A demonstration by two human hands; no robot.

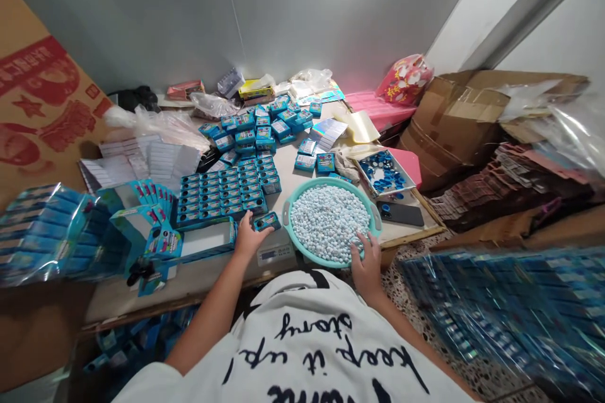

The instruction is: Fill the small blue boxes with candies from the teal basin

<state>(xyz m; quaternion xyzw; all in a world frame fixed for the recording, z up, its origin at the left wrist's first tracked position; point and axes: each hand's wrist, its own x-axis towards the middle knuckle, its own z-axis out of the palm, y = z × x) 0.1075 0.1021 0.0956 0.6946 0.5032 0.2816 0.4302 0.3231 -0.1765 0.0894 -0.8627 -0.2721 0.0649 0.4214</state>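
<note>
My left hand (249, 238) is at the front of the table, its fingers and thumb closed around the near side of a small blue printed box (266, 221). That box is just above a white digital scale (276, 254); whether it rests on it I cannot tell. To its right stands a round turquoise basin (286, 227) full of small white and pale blue pellets (331, 217). My right hand (368, 259) reaches over the basin's near right rim, fingers apart, fingertips touching the pellets. Rows of similar blue boxes (222, 192) stand left of the basin.
Loose blue boxes (259, 123) are piled behind the rows. A tray of blue caps (385, 173) and a dark phone (403, 214) lie right of the basin. An open display carton (208, 239) is at left. Cardboard boxes (454, 126) stand at right.
</note>
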